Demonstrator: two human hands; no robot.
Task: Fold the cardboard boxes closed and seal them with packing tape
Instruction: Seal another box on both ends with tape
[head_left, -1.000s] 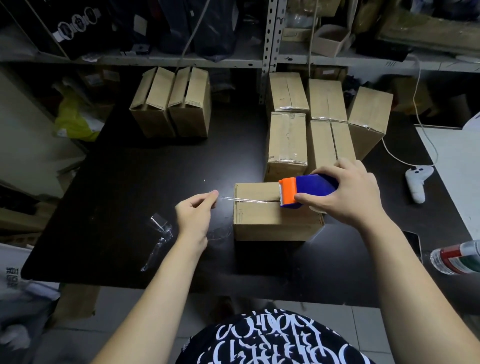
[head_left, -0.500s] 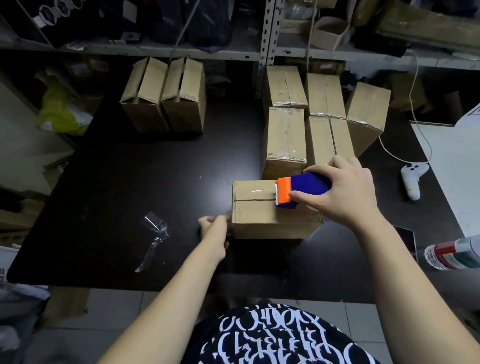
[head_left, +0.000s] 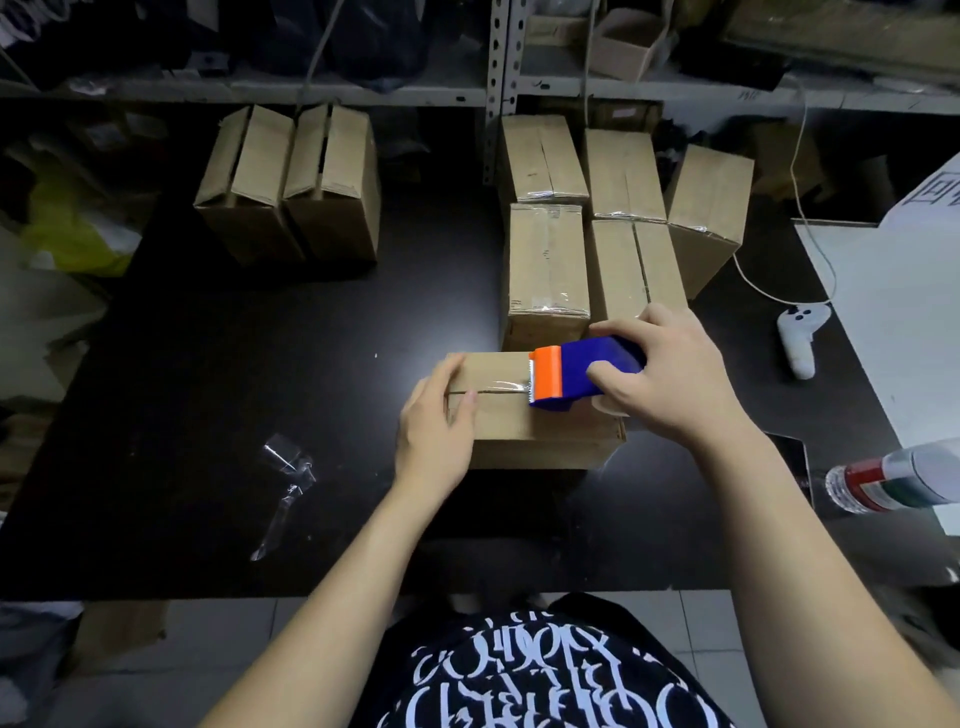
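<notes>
A small cardboard box (head_left: 540, 431) lies on the black table (head_left: 208, 415) in front of me, flaps folded shut. My right hand (head_left: 670, 379) grips a blue and orange tape dispenser (head_left: 576, 371) that sits on the box's top seam. A short strip of clear tape runs from the dispenser's orange blade leftward along the seam. My left hand (head_left: 436, 431) rests over the box's left end, thumb on top, pressing the tape down.
Several taped boxes (head_left: 545, 270) stand behind the one I work on. Two untaped boxes (head_left: 291, 182) stand at the back left. A crumpled clear tape scrap (head_left: 288, 478) lies at the left. A white controller (head_left: 800, 338) and a bottle (head_left: 893, 480) are at the right.
My left hand pulled the tape's free end down over the box's left end, then came up onto the top. The dispenser stayed on the seam.
</notes>
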